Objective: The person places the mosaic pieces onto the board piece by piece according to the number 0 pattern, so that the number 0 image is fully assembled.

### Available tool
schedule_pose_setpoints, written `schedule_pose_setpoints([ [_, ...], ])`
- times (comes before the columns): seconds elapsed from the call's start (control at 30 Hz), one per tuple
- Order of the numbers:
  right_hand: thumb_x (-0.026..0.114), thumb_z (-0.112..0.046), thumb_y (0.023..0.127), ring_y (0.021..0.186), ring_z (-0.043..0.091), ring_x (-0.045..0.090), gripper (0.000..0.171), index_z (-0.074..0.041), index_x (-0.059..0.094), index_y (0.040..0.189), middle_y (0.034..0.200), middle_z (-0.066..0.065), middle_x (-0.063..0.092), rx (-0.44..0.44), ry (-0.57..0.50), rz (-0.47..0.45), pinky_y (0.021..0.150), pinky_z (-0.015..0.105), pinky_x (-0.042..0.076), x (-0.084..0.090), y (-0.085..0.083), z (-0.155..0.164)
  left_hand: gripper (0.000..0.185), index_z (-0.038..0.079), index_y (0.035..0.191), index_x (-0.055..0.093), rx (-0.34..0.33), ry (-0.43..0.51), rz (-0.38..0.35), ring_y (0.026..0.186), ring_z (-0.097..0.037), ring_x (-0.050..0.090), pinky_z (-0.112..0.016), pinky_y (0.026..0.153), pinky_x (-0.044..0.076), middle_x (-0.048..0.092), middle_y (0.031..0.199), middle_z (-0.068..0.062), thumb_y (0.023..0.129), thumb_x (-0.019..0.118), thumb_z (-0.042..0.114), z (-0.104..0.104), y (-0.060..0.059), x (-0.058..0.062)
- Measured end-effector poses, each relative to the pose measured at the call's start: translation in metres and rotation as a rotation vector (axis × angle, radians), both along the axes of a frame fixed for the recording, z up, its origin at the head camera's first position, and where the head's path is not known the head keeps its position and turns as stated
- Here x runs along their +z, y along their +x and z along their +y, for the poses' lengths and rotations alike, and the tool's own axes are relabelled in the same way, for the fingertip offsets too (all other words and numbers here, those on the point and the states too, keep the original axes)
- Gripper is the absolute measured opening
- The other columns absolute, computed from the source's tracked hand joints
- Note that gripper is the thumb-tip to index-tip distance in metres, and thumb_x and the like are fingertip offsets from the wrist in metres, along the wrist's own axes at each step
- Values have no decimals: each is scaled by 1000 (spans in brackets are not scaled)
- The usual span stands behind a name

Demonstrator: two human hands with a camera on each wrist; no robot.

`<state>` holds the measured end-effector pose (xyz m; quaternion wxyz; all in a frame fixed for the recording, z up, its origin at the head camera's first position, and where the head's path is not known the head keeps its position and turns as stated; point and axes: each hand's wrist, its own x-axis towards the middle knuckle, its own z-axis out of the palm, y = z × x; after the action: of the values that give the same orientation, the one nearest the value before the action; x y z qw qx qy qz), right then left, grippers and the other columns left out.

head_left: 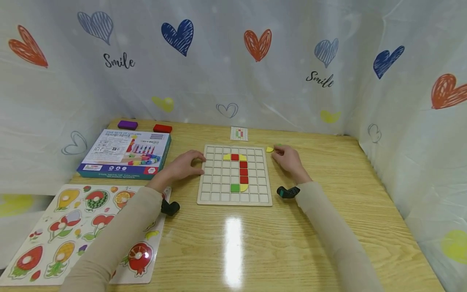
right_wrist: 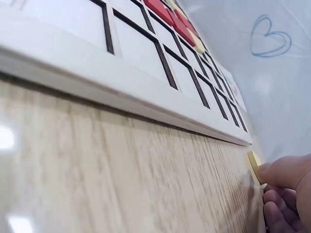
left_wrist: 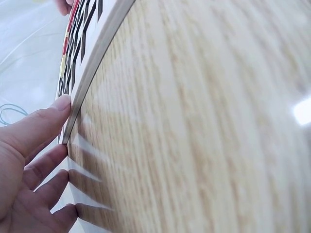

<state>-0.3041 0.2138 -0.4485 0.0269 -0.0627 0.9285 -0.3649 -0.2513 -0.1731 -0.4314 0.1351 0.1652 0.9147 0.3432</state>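
Note:
A pale wooden grid board [head_left: 220, 194] lies flat mid-table. Set in its cells are several red squares [head_left: 243, 172], yellow quarter-round pieces [head_left: 244, 188] and a green square [head_left: 235, 187], in a hook-like line. My left hand [head_left: 185, 164] rests at the board's left edge, thumb tip against the rim and fingers spread beside it. Past the far right corner, my right hand [head_left: 289, 159] pinches a yellow quarter-round piece [right_wrist: 254, 166] at the tabletop, its thumb overlapping one side. A bit of green [head_left: 279, 144] shows behind those fingertips, mostly hidden.
Behind the board lies a small pattern card [head_left: 238, 134]. At left are a boxed toy set [head_left: 124, 154], purple [head_left: 127, 125] and red [head_left: 162, 128] blocks, and a fruit puzzle board [head_left: 40, 231] partly under my left forearm. A printed curtain [head_left: 219, 73] encloses the table.

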Motion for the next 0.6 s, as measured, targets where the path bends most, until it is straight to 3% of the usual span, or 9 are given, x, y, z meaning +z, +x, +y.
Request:
schedule_pose_setpoints([
  [0.4, 56, -13, 99, 118, 40, 50, 45, 2, 49, 141, 136, 27, 45, 132, 119, 76, 98, 53, 43, -2, -7, -11, 40, 7, 128, 59, 13, 19, -13, 141, -33, 31, -49, 117, 22, 43, 146, -14, 92, 70, 21, -1, -1, 0],
  [0.6, 59, -9, 97, 104, 35, 54, 33, 3, 61, 128, 119, 23, 55, 127, 152, 107, 90, 48, 47, -1, -3, -13, 41, 6, 128, 59, 5, 11, -2, 139, -33, 33, -50, 117, 23, 44, 145, -15, 91, 71, 21, -1, 1, 0],
])
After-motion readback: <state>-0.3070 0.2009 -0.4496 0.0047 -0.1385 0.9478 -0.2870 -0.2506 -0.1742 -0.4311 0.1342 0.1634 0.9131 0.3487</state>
